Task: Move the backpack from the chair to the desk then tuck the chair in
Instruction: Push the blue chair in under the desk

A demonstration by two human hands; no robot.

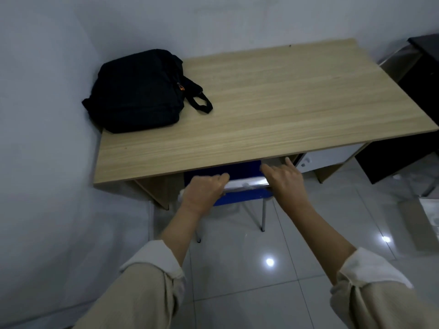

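Note:
A black backpack (pixel 136 91) lies on the far left corner of the light wooden desk (pixel 273 103), against the wall, its carry loop trailing to the right. A blue chair (pixel 240 186) with a metal top bar and thin metal legs stands mostly under the desk's front edge. My left hand (pixel 203 189) is closed around the left end of the chair's top bar. My right hand (pixel 285 179) rests on the right end of the bar with its fingers spread and partly lifted.
A white wall runs along the left and behind the desk. A white drawer unit (pixel 327 156) sits under the desk's right side. Dark furniture (pixel 403 129) stands at the right. The floor is glossy white tile, with a flat cardboard piece (pixel 427 210) at the right edge.

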